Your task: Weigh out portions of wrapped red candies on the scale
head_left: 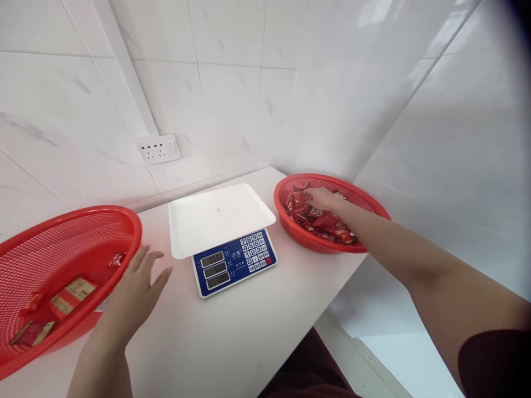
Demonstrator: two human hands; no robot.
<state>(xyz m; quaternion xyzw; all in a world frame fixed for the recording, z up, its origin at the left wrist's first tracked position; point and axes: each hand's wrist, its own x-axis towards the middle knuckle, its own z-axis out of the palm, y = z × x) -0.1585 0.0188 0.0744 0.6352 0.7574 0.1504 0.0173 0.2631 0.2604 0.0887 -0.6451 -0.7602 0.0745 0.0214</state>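
Note:
My right hand [321, 199] reaches into the right red basket [305, 237], its fingers closed on a red packet [299, 200] near the basket's left side. More shiny red packets [332, 224] lie under and around it. My left hand [139, 279] is beside the right rim of the left red basket [135, 226], fingers apart and holding nothing. Inside that basket are a few red and tan packets [72, 297]. Between the baskets stands a blue scale [234, 260] with a bare white tray [219, 218] on top and three small displays.
The baskets and scale stand on a white table [249, 326] against a tiled wall. A socket [158, 150] is on the wall behind the scale. Another wall rises close at the right. My dark clothing shows at the bottom.

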